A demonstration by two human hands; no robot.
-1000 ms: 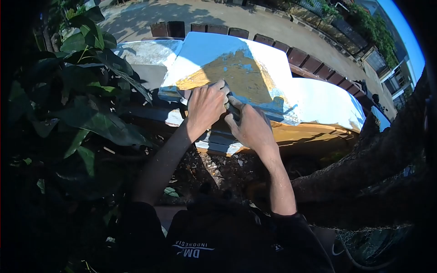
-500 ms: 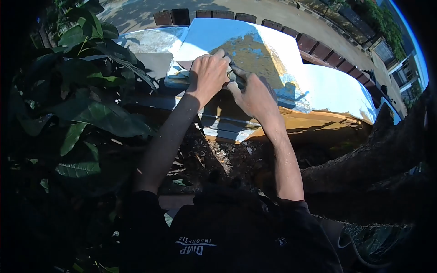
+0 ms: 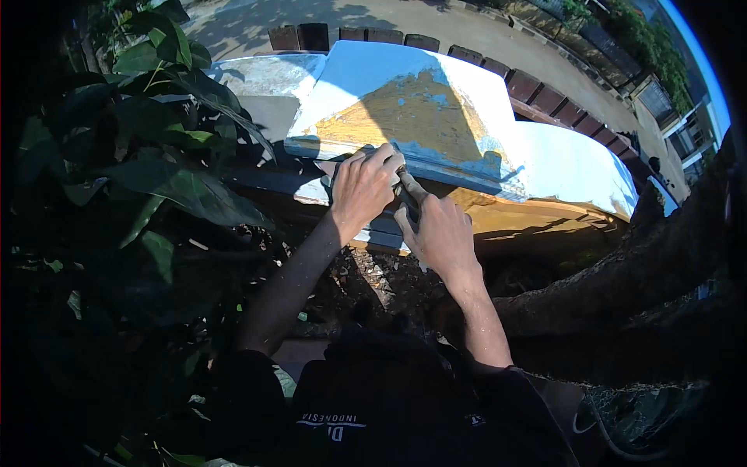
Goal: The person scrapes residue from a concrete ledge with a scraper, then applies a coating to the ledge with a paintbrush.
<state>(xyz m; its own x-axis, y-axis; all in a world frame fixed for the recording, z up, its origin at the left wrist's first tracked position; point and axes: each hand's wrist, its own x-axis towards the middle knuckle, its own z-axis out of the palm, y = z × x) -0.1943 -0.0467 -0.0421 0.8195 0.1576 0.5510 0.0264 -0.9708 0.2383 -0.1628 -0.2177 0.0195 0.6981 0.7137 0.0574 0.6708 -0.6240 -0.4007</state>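
Apparently both hands [image 3: 366, 185] [image 3: 443, 233] around a tool [image 3: 401, 189].

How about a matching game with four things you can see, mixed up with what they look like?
1. painted piece
2. big leaves
3. shirt
4. fence slats

A. black, with white letters
B. brown, standing in a row
C. white, blue and yellow patches
D. green, on the left side of the picture

Right pairs: 1-C, 2-D, 3-A, 4-B
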